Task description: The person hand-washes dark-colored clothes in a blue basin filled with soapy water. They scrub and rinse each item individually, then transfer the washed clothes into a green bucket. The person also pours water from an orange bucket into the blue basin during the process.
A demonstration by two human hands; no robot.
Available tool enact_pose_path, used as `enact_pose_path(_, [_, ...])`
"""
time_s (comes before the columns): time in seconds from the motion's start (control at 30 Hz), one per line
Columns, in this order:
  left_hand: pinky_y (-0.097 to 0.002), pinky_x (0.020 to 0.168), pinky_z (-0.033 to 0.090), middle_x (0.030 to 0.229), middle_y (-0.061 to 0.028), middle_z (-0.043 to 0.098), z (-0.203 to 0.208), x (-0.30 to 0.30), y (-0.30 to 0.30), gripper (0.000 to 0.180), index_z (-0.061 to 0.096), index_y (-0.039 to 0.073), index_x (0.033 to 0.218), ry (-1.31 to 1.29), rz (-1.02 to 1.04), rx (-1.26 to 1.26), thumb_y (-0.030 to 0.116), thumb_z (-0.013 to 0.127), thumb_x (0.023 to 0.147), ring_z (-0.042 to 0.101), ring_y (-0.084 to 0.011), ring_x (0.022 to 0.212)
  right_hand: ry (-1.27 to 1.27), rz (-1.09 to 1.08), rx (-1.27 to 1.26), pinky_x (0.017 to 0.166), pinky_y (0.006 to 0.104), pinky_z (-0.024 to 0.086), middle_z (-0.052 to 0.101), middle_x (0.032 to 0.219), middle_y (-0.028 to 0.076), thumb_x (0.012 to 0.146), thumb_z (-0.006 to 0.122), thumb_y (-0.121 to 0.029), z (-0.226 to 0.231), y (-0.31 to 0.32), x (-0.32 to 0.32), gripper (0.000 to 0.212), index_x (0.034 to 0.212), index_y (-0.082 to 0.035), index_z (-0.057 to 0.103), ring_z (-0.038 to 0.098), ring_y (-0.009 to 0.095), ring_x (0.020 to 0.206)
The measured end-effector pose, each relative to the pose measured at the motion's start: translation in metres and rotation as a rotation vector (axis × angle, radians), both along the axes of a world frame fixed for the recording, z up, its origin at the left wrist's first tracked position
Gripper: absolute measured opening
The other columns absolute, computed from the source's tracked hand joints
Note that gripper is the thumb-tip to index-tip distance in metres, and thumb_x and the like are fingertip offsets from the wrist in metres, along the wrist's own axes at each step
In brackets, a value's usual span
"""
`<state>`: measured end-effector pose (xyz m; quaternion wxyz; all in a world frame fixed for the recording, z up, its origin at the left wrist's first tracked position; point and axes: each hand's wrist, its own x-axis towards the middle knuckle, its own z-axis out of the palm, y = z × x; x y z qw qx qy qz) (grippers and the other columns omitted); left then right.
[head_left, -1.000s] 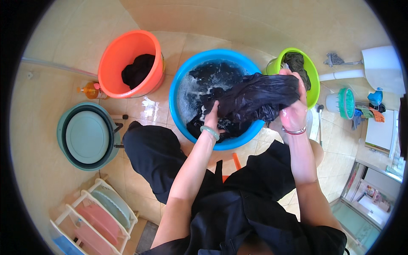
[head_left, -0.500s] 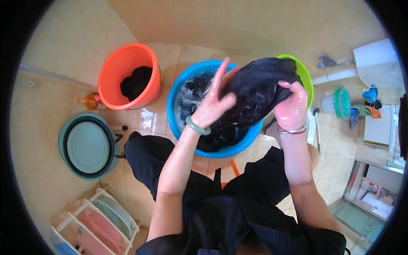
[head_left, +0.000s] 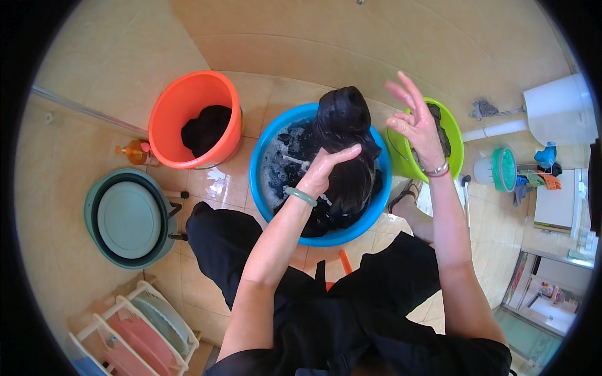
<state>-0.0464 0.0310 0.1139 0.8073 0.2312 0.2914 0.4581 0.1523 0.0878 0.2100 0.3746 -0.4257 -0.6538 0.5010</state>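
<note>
A wet black garment (head_left: 343,119) hangs bunched over the blue basin (head_left: 258,194). My left hand (head_left: 326,168), a green bangle at its wrist, grips the cloth around its middle, thumb showing and the other fingers behind it. Below lies dark, sudsy water (head_left: 285,141) with more black cloth in it. My right hand (head_left: 419,128) is raised in front of the lime-green bucket (head_left: 453,135), fingers spread, touching nothing. Dark grey-green cloth shows inside that bucket.
An orange bucket (head_left: 164,128) holding dark cloth (head_left: 207,130) stands on the left. Nearer are an amber bottle (head_left: 132,151), a folding grey-green basin (head_left: 128,219) and a rack of basins (head_left: 135,335). A white pipe (head_left: 495,131) runs along the right wall.
My right hand has let go of the black garment and opened away from it. My left hand, open before, has closed on the garment, which now hangs gathered further left over the basin.
</note>
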Motion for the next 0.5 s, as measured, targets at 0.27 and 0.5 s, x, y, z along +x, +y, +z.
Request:
enact_pose_path(0.27, [-0.0399,0.099,0.047,0.125,-0.0171,0.059,-0.041,0.026,0.011,0.059,0.047,-0.003,0.132,-0.417,-0.382,-0.13,0.021,0.07,0.083,0.061,-0.0259,0.11,0.685,0.463,-0.43,0.11,0.0585,0.027,0.018,0.156,0.017,0.065,0.058,-0.08,-0.084,0.054,-0.019,0.109,0.151,-0.02,0.025,0.019,0.041,0.142])
enact_pose_path(0.5, [-0.037,0.095,0.049,0.117,-0.0147,0.061,-0.036,0.025,0.004,0.06,0.048,-0.002,0.13,-0.484,-0.398,-0.167,0.024,0.072,0.083,0.062,-0.0247,0.103,1.079,0.651,-0.499,0.103,0.0584,0.039,0.052,0.123,0.014,0.071,0.069,-0.066,-0.102,0.023,-0.021,0.076,0.127,-0.018,0.051,0.044,0.046,0.125])
